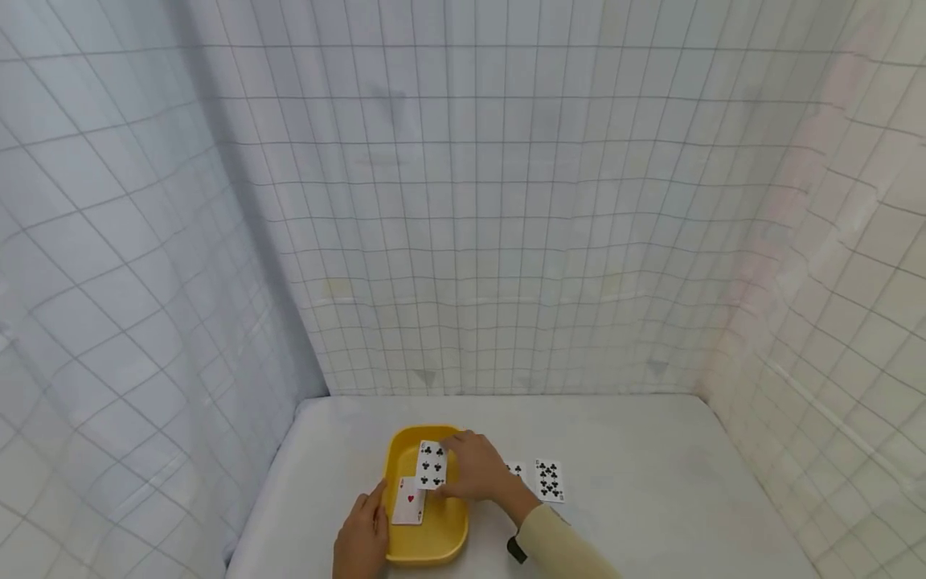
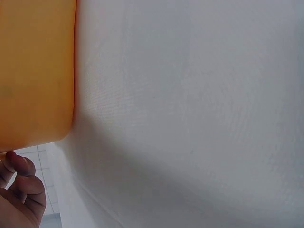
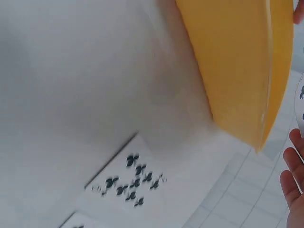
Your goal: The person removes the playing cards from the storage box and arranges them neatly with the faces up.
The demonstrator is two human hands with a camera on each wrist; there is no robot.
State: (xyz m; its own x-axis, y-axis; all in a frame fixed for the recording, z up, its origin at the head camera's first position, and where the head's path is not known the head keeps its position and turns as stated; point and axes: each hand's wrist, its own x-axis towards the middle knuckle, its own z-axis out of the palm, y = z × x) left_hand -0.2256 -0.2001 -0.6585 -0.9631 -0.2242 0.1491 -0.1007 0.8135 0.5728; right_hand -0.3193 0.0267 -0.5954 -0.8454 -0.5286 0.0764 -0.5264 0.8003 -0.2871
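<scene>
A yellow tray stands on the white surface, left of centre. My left hand holds its left rim; in the left wrist view the curled fingers meet the tray's edge. My right hand pinches a six of clubs card, face up over the tray, with the thumb at the near end and fingers at the far end. An ace of hearts lies in the tray, its upper right corner overlapped by the six. In the right wrist view only a sliver of the held card shows at the right edge.
Right of the tray, a clubs card lies face up on the white surface. Beside it another clubs card is partly hidden by my right wrist. White grid-patterned curtains enclose the back and both sides.
</scene>
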